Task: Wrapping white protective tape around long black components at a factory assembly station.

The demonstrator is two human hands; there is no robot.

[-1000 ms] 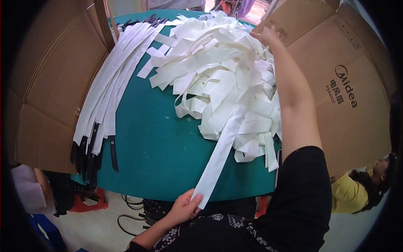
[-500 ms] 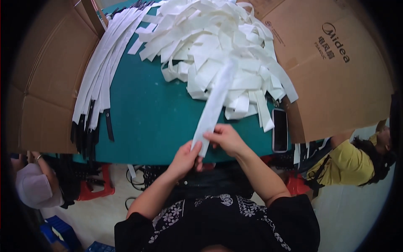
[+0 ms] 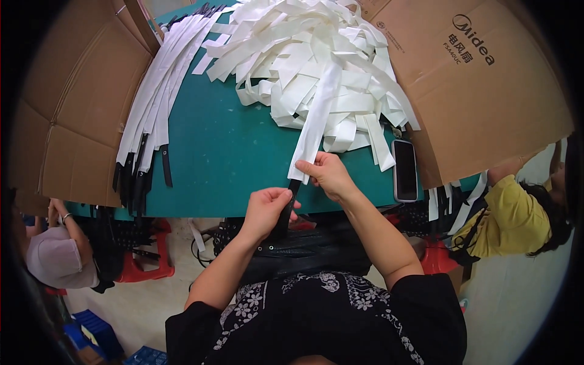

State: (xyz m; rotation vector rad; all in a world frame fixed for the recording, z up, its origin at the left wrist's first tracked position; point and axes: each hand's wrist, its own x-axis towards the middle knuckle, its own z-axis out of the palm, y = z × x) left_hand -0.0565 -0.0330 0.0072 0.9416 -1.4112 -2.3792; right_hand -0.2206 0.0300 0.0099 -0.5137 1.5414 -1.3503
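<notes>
A long white fabric sleeve (image 3: 317,118) slants from the big pile toward me, its near end pinched by my right hand (image 3: 331,176) between thumb and fingers. Out of that near end comes a black strap (image 3: 294,186), which my left hand (image 3: 266,210) grips just below the sleeve. Most of the strap inside the sleeve is hidden. Beyond my hands lies a heap of loose white sleeves (image 3: 298,55). More black straps (image 3: 304,258) lie across my lap.
A row of white-sleeved black straps (image 3: 159,79) lies on the green table (image 3: 207,152) at the left. Open cardboard box panels (image 3: 85,109) flank both sides. A phone (image 3: 405,170) rests at the right. Other people sit left and right, near red stools (image 3: 149,255).
My left hand has gone from the white sleeve's near end to the black strap, now visible below it. My right hand still holds the sleeve. The whole view has shifted slightly.
</notes>
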